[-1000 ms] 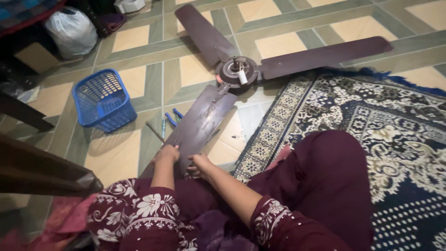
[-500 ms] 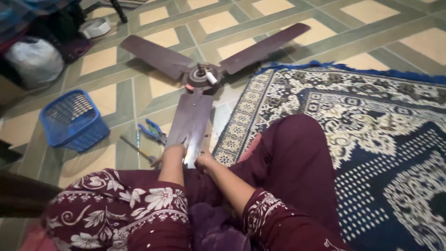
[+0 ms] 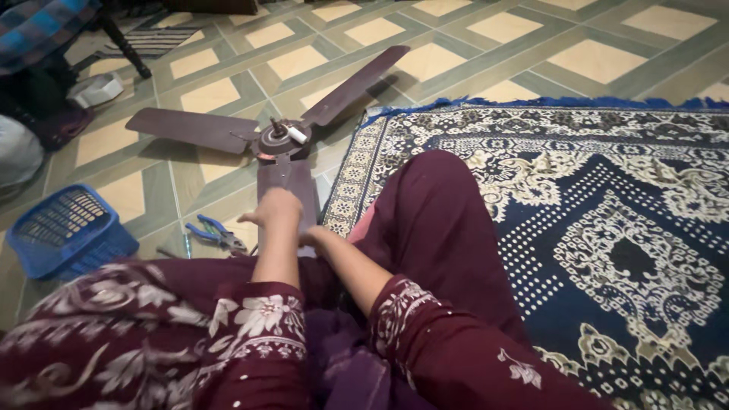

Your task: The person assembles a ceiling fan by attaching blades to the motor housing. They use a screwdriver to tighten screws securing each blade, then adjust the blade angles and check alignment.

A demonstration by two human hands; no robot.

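My left hand (image 3: pixel 277 206) reaches forward with the forearm nearly straight, its back up and the fingers curled downward. My right hand (image 3: pixel 310 237) sits lower and just beside it, mostly hidden behind the left wrist, with the forearm angled in from my right.

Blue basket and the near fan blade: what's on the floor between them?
In the head view, blue-handled pliers lie on the tile between the blue basket and the near fan blade.
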